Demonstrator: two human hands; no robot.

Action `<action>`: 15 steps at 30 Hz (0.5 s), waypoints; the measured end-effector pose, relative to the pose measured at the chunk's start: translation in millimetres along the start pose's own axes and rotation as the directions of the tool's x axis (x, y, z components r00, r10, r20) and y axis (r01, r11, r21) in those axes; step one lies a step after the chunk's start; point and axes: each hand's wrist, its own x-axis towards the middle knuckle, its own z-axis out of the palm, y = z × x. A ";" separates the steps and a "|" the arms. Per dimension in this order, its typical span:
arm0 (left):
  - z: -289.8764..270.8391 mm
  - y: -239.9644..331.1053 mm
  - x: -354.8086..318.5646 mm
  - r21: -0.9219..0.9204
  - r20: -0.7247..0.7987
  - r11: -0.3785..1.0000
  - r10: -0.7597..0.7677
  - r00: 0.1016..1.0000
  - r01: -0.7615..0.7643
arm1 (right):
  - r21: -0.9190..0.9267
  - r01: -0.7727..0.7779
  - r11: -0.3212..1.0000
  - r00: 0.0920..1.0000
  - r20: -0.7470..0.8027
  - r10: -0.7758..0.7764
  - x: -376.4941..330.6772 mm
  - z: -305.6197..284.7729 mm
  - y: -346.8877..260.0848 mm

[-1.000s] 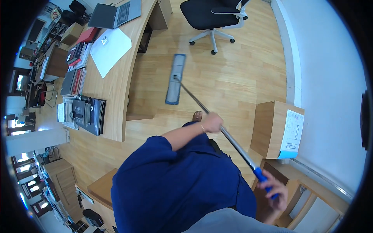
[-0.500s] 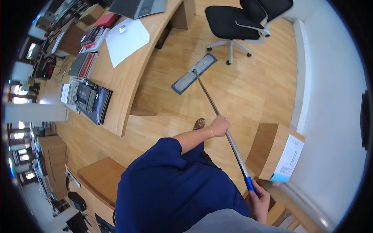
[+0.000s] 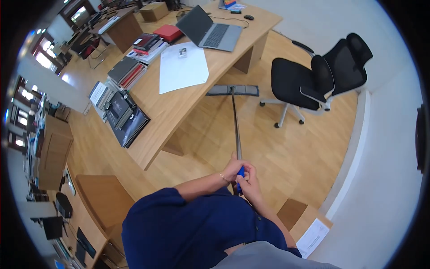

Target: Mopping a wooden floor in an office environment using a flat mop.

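Note:
A flat mop [image 3: 236, 130] with a metal pole and blue grip stretches away from my body. Its grey rectangular head [image 3: 244, 90] lies on the wooden floor, the left end beside the desk's edge and the right end near the office chair. My left hand [image 3: 233, 169] is closed around the pole just above the blue grip. Close beside it, my right hand [image 3: 249, 180] wraps the blue grip at the pole's near end. The two hands almost touch in front of my body.
A wooden desk [image 3: 179, 119] at the left carries a laptop [image 3: 219, 36], a white sheet [image 3: 181, 69] and stacks of books and binders [image 3: 127, 71]. A black office chair [image 3: 293, 80] stands right of the mop head. Near the wall at lower right is a cardboard box [image 3: 298, 219].
The mop head has been pushed forward to the desk's side and turned nearly crosswise. My hands have come together on the pole, the right one moving up and left. The view has shifted.

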 end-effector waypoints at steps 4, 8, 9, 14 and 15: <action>-30.8 -0.2 -35.5 -0.041 0.041 0.979 -0.198 0.979 0.199 | -0.022 -0.226 0.974 0.915 0.338 0.220 21.2 -29.1 -24.2; -36.1 -7.2 -93.9 0.201 -0.115 0.956 -0.193 0.974 0.213 | -0.328 -0.200 0.923 0.820 0.459 0.341 40.2 -34.2 8.0; -34.5 -12.0 -110.7 0.249 -0.150 0.950 -0.153 0.977 0.187 | -0.322 -0.199 0.926 0.816 0.469 0.338 48.4 -32.0 22.7; -40.4 -47.8 -210.2 0.660 -0.273 0.710 -0.078 0.959 0.246 | -0.551 0.603 0.577 0.734 0.667 -0.129 63.3 0.8 83.2; -48.6 -68.3 -246.5 0.795 -0.225 0.592 0.081 0.971 0.135 | -0.549 0.594 0.588 0.736 0.666 -0.122 62.7 8.3 87.8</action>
